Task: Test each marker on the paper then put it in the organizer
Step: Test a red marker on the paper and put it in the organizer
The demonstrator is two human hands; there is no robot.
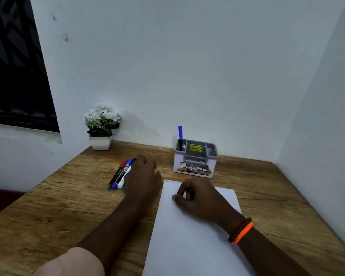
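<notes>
A white sheet of paper [189,240] lies on the wooden desk in front of me, with a faint scribble at its top left corner. Several markers [119,174] lie side by side to its left, red and blue caps pointing away. My left hand [142,176] rests palm down over the rightmost marker, covering most of it; whether the fingers grip it is hidden. My right hand [195,196] sits on the paper with fingers curled and nothing visible in them. The grey-and-white organizer [195,161] stands behind the paper, with one blue marker [180,136] upright in its back left slot.
A small white pot of white flowers [101,126] stands at the desk's back left by the wall. White walls close off the desk behind and on the right. A dark window is at the upper left. An orange and dark bead bracelet [241,230] is on my right wrist.
</notes>
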